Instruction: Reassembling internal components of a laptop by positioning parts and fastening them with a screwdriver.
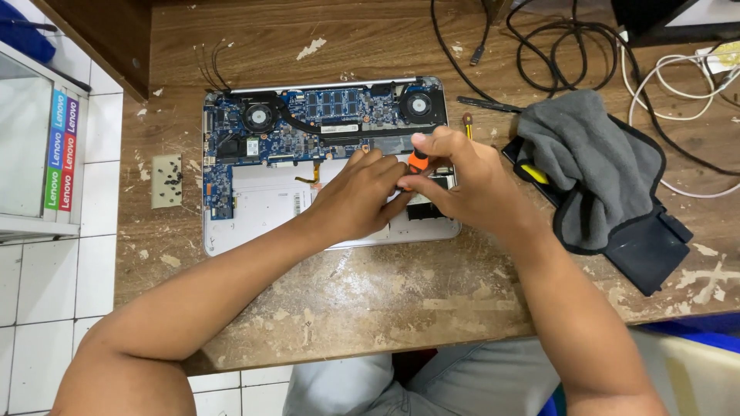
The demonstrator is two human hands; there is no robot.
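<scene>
Scarred wooden worktop point(385, 308) carrying an opened laptop point(262, 192), bottom cover already off, blue board and both fans bared. Right hand point(470, 181) fingers clamped on an orange-handled screwdriver point(417, 160) over the lower right corner; left hand point(358, 196) fingers together, pressing beside the tip. Board not yet lifted out, by the look of it.

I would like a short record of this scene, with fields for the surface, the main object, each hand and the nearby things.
surface: worn wooden table
main object: opened laptop, blue circuit board and two fans exposed
right hand: grips orange-handled screwdriver over the laptop's lower right part
left hand: rests on the laptop, fingers beside the screwdriver tip
nearby: grey cloth on a dark case, cables, small pad with screws
</scene>
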